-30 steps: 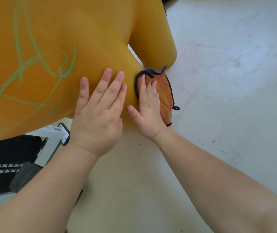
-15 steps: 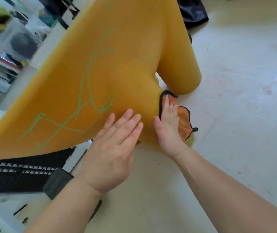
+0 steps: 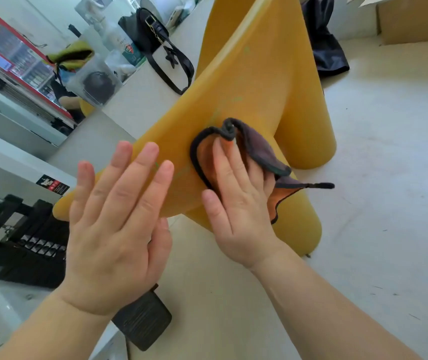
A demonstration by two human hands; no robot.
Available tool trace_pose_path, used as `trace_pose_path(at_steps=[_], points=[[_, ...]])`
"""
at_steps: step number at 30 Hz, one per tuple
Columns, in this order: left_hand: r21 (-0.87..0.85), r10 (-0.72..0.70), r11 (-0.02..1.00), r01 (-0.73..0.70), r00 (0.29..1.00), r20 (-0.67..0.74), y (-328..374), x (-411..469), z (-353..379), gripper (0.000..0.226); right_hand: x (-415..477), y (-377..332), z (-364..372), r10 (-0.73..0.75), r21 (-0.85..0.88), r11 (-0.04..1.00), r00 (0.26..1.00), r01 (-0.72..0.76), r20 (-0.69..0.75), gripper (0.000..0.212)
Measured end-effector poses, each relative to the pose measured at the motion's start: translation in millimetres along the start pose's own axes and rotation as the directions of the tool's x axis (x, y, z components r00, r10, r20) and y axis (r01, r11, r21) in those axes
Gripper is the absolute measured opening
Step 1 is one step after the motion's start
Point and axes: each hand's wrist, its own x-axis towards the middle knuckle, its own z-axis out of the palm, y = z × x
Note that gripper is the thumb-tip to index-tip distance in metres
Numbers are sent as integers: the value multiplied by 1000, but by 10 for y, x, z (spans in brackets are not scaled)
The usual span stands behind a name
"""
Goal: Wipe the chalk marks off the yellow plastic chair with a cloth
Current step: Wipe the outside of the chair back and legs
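Note:
The yellow plastic chair (image 3: 254,81) fills the middle of the view, its smooth body slanting from upper right to lower left. Only faint green chalk traces (image 3: 223,106) show on it above the cloth. An orange cloth with a dark edge (image 3: 257,149) lies on the chair's side. My right hand (image 3: 236,201) presses it flat with straight fingers, one corner of the cloth folded over my fingertips. My left hand (image 3: 116,227) rests flat and spread on the chair's lower left part, holding nothing.
A white counter (image 3: 140,100) at left carries a black handbag (image 3: 155,35), a clear box and bottles. Black equipment (image 3: 26,242) and a black pedal (image 3: 142,320) sit at lower left. Dark fabric (image 3: 324,42) and a cardboard box (image 3: 415,19) lie behind the chair.
My right hand has slid the cloth from beside the chair's leg up onto its side, where bold green lines showed earlier. My left hand has shifted along the chair. The view has pulled back.

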Motion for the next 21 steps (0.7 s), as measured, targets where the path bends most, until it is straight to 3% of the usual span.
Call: trace_pose_path(at_steps=[2, 5, 8, 11, 14, 18, 21], points=[[15, -109, 994, 109, 994, 15, -159, 23, -48, 60, 147, 43, -58, 58, -26, 998, 995, -60, -83, 65], [-29, -242, 969, 245, 966, 88, -295, 52, -87, 61, 412, 73, -127, -3, 0, 1000, 994, 3, -114, 66], [-86, -273, 953, 290, 948, 164, -323, 70, -48, 59, 941, 120, -258, -77, 78, 994, 995, 83, -70, 66], [-174, -301, 929, 325, 941, 153, -250, 93, 35, 57, 1256, 161, -302, 40, 194, 981, 994, -20, -102, 69], [-263, -375, 882, 390, 921, 107, -165, 109, 64, 54, 830, 5, -62, 230, 210, 954, 972, -216, -48, 79], [-398, -410, 822, 408, 908, 85, -145, 124, 62, 53, -50, -393, 222, 191, 184, 958, 968, -219, 161, 85], [-451, -464, 772, 449, 882, 83, -110, 147, 57, 53, 79, -370, 159, 230, 92, 965, 960, -246, 162, 87]])
